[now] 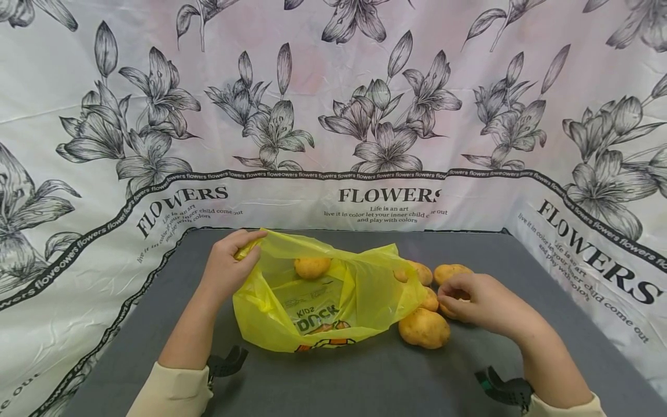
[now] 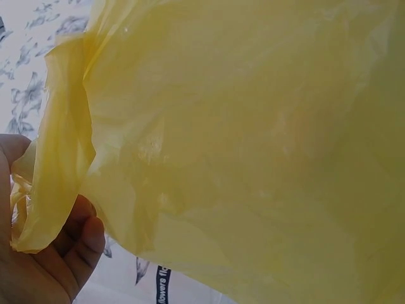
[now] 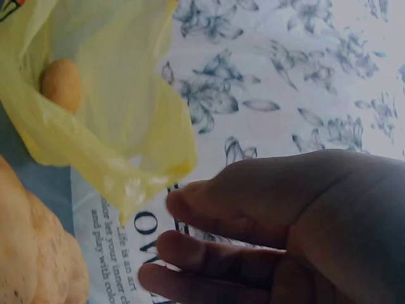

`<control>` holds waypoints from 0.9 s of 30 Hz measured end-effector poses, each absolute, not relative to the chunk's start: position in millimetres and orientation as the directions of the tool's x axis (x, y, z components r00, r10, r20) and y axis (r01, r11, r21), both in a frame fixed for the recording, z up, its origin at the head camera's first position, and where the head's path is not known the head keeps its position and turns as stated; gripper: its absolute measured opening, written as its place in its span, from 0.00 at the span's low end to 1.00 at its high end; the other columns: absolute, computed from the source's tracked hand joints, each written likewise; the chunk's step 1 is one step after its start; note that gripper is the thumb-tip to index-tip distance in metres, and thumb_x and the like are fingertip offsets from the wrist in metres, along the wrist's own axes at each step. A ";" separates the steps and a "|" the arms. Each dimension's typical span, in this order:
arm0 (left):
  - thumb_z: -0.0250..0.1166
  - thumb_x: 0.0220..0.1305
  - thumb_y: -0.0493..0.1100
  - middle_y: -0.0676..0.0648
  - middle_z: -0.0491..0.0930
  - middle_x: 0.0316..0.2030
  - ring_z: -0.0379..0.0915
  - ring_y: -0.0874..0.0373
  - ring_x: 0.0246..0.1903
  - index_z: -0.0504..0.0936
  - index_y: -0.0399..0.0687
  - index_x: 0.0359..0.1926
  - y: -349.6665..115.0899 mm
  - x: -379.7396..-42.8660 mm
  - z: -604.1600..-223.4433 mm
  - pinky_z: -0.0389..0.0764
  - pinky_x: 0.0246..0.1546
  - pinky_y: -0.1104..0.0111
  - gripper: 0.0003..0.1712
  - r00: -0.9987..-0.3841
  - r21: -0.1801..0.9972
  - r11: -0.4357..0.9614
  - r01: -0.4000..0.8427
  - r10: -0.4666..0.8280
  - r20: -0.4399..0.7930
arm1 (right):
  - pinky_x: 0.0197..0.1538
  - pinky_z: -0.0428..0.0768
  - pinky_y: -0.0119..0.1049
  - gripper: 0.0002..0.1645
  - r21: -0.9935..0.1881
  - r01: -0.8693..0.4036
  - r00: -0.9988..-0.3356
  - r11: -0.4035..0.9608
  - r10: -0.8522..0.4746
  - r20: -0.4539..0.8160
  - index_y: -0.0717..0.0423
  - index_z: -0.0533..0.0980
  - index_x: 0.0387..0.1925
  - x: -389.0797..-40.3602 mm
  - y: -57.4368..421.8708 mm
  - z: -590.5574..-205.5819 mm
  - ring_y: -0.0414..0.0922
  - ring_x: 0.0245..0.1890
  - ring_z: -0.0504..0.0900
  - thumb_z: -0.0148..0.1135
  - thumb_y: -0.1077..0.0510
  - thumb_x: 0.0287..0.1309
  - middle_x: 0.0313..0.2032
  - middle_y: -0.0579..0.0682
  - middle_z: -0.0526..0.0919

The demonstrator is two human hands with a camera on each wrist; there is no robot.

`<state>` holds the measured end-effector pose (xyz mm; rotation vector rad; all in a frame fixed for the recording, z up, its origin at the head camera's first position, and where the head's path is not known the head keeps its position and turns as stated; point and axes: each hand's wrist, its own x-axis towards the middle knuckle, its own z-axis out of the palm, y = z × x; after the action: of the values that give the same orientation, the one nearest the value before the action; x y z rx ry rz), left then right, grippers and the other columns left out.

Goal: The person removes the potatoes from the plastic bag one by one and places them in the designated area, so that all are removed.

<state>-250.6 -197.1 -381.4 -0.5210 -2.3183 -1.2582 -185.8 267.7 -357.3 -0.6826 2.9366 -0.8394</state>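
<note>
A yellow plastic bag (image 1: 375, 289) with printed duck lettering lies on its side, its mouth spread toward me. One potato (image 1: 312, 267) is inside it, also visible through the mouth in the right wrist view. My left hand (image 1: 231, 260) pinches the bag's rim at the left, and the left wrist view shows yellow film (image 2: 63, 139) between thumb and fingers. Right of the bag lie several loose potatoes (image 1: 424, 328), one partly covered by my right hand (image 1: 482, 304). In the right wrist view, that hand's fingers (image 3: 190, 250) are loosely bent with nothing between them.
Everything rests on a dark grey table (image 1: 333, 382). Behind and along both sides hangs a white cloth (image 1: 292, 202) printed with flowers and lettering. Dark straps (image 1: 508, 391) sit on the wrists.
</note>
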 end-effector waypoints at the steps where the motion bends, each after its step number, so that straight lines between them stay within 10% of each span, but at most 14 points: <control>1: 0.61 0.71 0.33 0.42 0.82 0.47 0.63 0.57 0.23 0.85 0.45 0.60 -197.7 -250.4 -381.8 0.68 0.24 0.68 0.20 -0.829 0.683 0.514 0.520 0.111 0.548 | 0.33 0.75 0.34 0.05 -0.498 -0.419 -0.901 0.760 -0.414 0.126 0.42 0.82 0.35 -185.0 265.0 -356.1 0.37 0.31 0.75 0.64 0.53 0.70 0.30 0.37 0.81; 16: 0.61 0.71 0.33 0.41 0.82 0.46 0.59 0.58 0.18 0.85 0.46 0.60 -201.1 -251.2 -379.6 0.67 0.20 0.68 0.20 -0.843 0.714 0.483 0.507 0.106 0.527 | 0.44 0.85 0.43 0.16 -0.443 -0.642 -0.764 0.626 -0.473 0.439 0.54 0.81 0.50 -185.4 221.2 -361.9 0.43 0.43 0.85 0.69 0.68 0.61 0.47 0.44 0.84; 27: 0.61 0.71 0.33 0.42 0.81 0.47 0.57 0.59 0.15 0.85 0.48 0.61 -201.3 -250.6 -378.6 0.67 0.18 0.68 0.20 -0.850 0.726 0.471 0.501 0.107 0.516 | 0.56 0.81 0.49 0.24 -0.540 -0.588 -0.808 0.602 -0.464 0.362 0.54 0.78 0.59 -193.1 196.6 -368.5 0.51 0.55 0.82 0.70 0.65 0.63 0.56 0.49 0.81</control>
<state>-250.6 -201.3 -378.6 -0.5090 -2.3222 -1.3412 -193.1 196.6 -368.5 -0.9874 2.9749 -1.1161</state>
